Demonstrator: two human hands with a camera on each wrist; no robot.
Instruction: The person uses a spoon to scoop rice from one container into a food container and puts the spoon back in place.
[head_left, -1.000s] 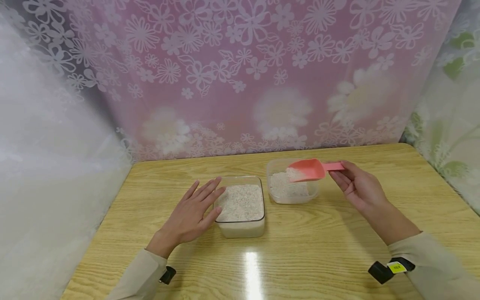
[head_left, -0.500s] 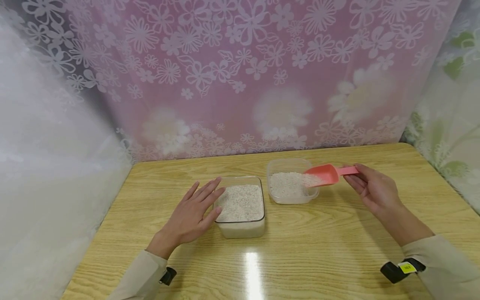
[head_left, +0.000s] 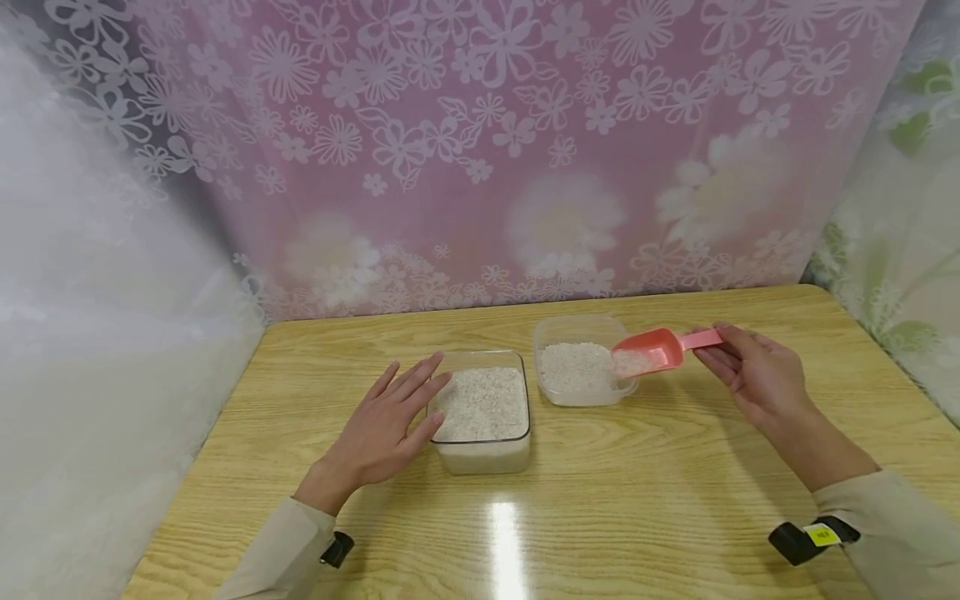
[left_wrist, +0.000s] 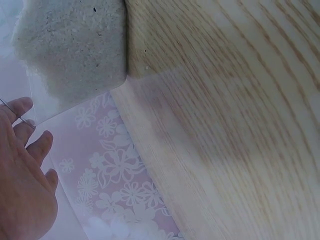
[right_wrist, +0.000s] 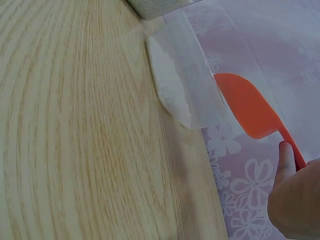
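Observation:
My right hand (head_left: 765,375) pinches the handle of a pink scoop (head_left: 660,340), whose lip overlaps the right rim of a small clear plastic tub (head_left: 588,398). Some white rice shows at the scoop's front. More rice (head_left: 573,367) lies inside the tub. In the right wrist view the scoop (right_wrist: 247,107) looks orange, its lip just at the tub's upper edge. My left hand (head_left: 382,429) rests with straight, spread fingers on the left rim of a larger clear square container (head_left: 483,458). Rice (left_wrist: 75,45) fills much of that container.
Both containers stand side by side on a wood-grain table (head_left: 615,517), the small tub nearer the back edge. A pink flowered curtain (head_left: 450,167) hangs behind the table. Pale sheets hang at the left and right sides.
The scoop has shifted right, from over the tub's middle to its right rim, in my right hand. The rice in the tub shows more fully. My left hand stays where it was.

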